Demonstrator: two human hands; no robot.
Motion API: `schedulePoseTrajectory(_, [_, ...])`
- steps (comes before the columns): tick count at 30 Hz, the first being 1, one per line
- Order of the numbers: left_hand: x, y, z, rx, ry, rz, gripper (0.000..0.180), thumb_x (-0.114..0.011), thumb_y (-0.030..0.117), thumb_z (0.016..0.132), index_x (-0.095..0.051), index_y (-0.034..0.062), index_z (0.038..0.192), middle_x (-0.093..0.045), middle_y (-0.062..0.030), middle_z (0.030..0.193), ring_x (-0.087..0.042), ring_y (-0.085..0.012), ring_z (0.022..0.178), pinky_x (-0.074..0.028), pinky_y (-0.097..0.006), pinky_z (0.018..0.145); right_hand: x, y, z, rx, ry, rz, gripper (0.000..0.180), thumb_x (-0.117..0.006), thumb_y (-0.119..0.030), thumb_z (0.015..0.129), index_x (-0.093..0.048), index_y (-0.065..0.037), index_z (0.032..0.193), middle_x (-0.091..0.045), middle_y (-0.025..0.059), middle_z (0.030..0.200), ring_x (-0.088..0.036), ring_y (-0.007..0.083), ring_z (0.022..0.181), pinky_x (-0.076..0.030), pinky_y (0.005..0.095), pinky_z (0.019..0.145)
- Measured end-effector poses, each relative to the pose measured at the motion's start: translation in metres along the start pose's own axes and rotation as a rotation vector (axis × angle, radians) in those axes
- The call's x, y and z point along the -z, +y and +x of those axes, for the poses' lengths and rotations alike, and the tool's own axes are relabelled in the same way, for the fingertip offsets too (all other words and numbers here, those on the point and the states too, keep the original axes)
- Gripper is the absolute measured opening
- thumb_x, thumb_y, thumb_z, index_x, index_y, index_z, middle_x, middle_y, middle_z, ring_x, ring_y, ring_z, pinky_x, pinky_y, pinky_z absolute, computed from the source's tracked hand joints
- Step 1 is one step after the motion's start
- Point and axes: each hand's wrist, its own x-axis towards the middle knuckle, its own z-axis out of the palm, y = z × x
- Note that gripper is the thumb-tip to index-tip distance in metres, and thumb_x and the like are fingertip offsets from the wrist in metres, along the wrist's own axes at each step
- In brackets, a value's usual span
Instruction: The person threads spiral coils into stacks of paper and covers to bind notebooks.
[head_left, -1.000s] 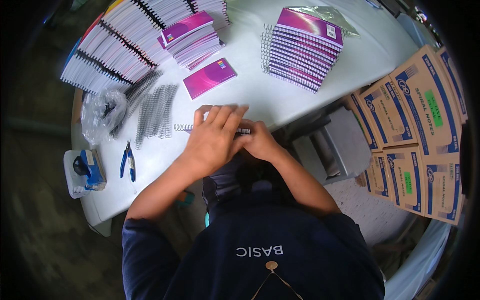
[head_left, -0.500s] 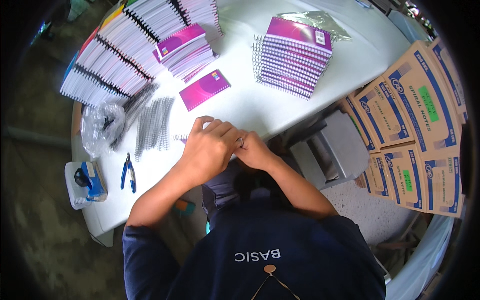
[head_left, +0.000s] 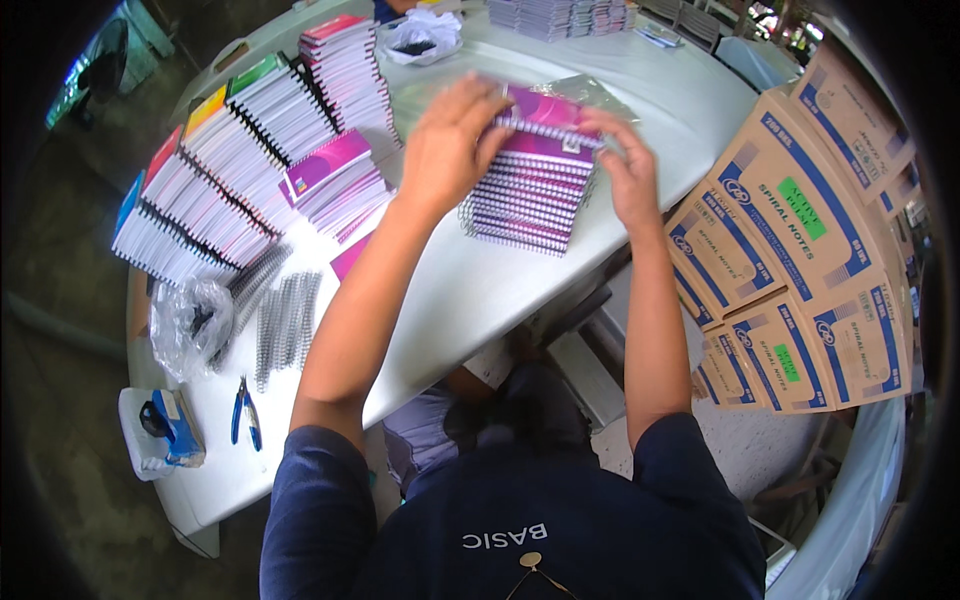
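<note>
Both arms reach out over a white table (head_left: 470, 300). My left hand (head_left: 448, 140) lies on the top left of a tall stack of purple spiral notebooks (head_left: 530, 190), fingers spread over the top notebook (head_left: 555, 108). My right hand (head_left: 628, 170) grips the right edge of that same top notebook. A smaller pile of purple notebooks (head_left: 335, 180) lies left of my left forearm.
Fanned rows of bound notebooks (head_left: 220, 170) fill the left of the table. Loose black spiral coils (head_left: 285, 315), a clear plastic bag (head_left: 185, 325), blue-handled pliers (head_left: 245, 410) and a blue tool on a tray (head_left: 165, 425) lie near the left front. Stacked cardboard boxes (head_left: 800, 260) stand at right.
Both hands left the table's near edge, where they worked together on a small item, and reached forward onto the tall purple stack. The view has tilted forward.
</note>
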Motion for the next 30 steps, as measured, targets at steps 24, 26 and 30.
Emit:
schedulePoseTrajectory(24, [0.050,0.004,-0.210,0.676,-0.644,0.462,0.047,-0.052,0.031,0.087,-0.047,0.0080,0.128,-0.047,-0.0133,0.130,-0.046,-0.0307,0.116,-0.036,-0.050,0.095,-0.095,-0.040,-0.246,-1.163,-0.427,0.671,0.039,-0.050,-0.026,0.095,-0.051,0.003,0.122,-0.064,0.0174,0.101,-0.065,0.0228,0.092,-0.051,0.0308,0.082])
schedulePoseTrajectory(26, [0.062,0.068,-0.211,0.686,-0.710,0.385,0.048,-0.054,0.026,0.085,-0.046,0.0062,0.129,-0.048,-0.0138,0.127,-0.047,-0.0304,0.113,-0.038,-0.048,0.092,-0.116,-0.056,-0.252,-1.257,-0.439,0.802,0.040,-0.050,-0.027,0.095,-0.051,0.003,0.121,-0.064,0.0168,0.102,-0.064,0.0239,0.096,-0.050,0.0314,0.082])
schedulePoseTrajectory(30, [0.077,0.118,-0.217,0.733,-0.595,0.069,0.053,-0.061,0.013,0.078,-0.048,0.0038,0.129,-0.048,-0.0151,0.127,-0.048,-0.0322,0.111,-0.038,-0.045,0.095,-0.128,-0.065,-0.242,-0.960,-0.351,0.460,0.033,-0.054,-0.025,0.093,-0.058,0.004,0.109,-0.066,0.0122,0.097,-0.064,0.0203,0.092,-0.050,0.0302,0.074])
